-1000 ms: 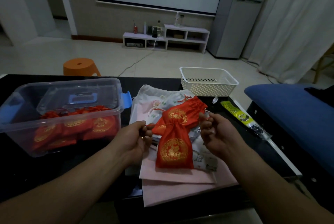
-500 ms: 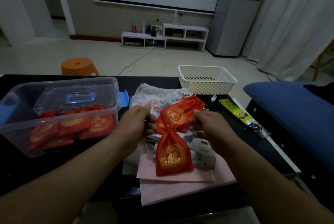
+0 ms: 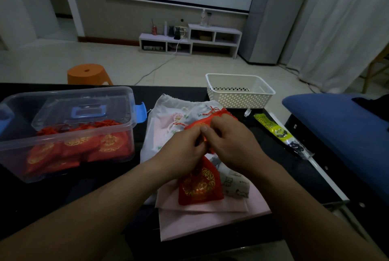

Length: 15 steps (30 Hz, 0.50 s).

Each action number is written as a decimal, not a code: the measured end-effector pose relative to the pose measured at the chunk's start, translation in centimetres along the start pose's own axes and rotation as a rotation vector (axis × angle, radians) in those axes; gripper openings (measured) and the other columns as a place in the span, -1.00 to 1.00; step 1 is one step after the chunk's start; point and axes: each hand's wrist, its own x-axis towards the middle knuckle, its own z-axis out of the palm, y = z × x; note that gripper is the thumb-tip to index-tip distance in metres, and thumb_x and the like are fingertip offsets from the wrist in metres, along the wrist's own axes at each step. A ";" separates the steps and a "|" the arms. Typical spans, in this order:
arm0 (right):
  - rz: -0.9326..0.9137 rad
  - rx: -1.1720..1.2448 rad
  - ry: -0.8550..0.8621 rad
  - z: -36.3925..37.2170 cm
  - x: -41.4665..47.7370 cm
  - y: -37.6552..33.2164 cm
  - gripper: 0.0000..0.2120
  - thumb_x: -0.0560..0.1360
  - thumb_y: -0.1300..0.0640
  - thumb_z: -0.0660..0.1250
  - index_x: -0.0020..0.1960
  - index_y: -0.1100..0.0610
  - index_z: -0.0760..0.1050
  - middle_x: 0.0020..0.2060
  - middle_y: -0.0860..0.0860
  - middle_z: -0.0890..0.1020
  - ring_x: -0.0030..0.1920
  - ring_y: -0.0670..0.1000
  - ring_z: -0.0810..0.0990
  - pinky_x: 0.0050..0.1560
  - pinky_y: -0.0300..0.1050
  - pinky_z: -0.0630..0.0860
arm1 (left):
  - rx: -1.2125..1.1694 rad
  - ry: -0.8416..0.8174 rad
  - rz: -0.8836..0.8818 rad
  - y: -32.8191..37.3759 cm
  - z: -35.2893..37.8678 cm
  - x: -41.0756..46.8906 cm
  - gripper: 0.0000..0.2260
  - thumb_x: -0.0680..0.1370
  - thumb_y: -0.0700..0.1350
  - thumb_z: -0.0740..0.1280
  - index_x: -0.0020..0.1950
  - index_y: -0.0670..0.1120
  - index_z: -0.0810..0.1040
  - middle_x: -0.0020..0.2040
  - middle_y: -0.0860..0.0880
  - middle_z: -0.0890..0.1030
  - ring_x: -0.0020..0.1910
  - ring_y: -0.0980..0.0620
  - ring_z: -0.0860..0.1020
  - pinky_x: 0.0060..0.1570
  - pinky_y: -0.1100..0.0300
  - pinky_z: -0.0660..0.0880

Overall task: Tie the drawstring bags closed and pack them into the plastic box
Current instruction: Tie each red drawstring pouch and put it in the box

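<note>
Red bag [image 3: 200, 185] (gold emblem illegible) in 2 hands [image 3: 185, 147] [image 3: 231, 146]

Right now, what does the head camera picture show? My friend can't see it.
A left hand and right hand pinch the neck of a red gold-printed fabric drawstring bag, over pale cloth bags on a black table. Left of them a clear plastic box holds more red bags; a white perforated basket sits behind.
</note>
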 end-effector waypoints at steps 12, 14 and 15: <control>-0.012 0.423 -0.108 -0.1 -0.2 -0.9 -0.68 0.59 0.04 0.33 -0.30 0.12 0.46 -0.39 0.06 0.48 -0.35 0.03 0.45 -0.28 0.10 0.47 | -0.104 -0.072 -0.090 0.0 -0.5 -0.6 -0.68 0.74 -0.09 0.16 -0.13 0.15 0.56 -0.31 0.25 0.59 -0.27 0.35 0.57 -0.26 0.43 0.42; 0.182 0.676 -0.065 -0.6 0.1 -1.2 -0.63 0.67 -0.01 0.27 -0.17 0.26 0.52 -0.32 0.12 0.52 -0.32 0.07 0.48 -0.31 -0.01 0.47 | -0.196 -0.073 -0.123 -0.1 -0.6 -0.2 -0.64 0.75 0.02 0.13 -0.09 0.00 0.64 -0.34 0.21 0.63 -0.34 0.31 0.56 -0.23 0.26 0.46; 0.299 0.773 -0.020 -0.9 0.3 -1.1 -0.63 0.68 -0.01 0.23 -0.12 0.26 0.54 -0.29 0.12 0.54 -0.29 0.07 0.50 -0.30 -0.05 0.47 | -0.239 -0.053 -0.150 -0.1 -0.6 0.0 -0.61 0.75 0.06 0.13 -0.06 -0.06 0.66 -0.32 0.16 0.65 -0.33 0.25 0.58 -0.19 0.17 0.48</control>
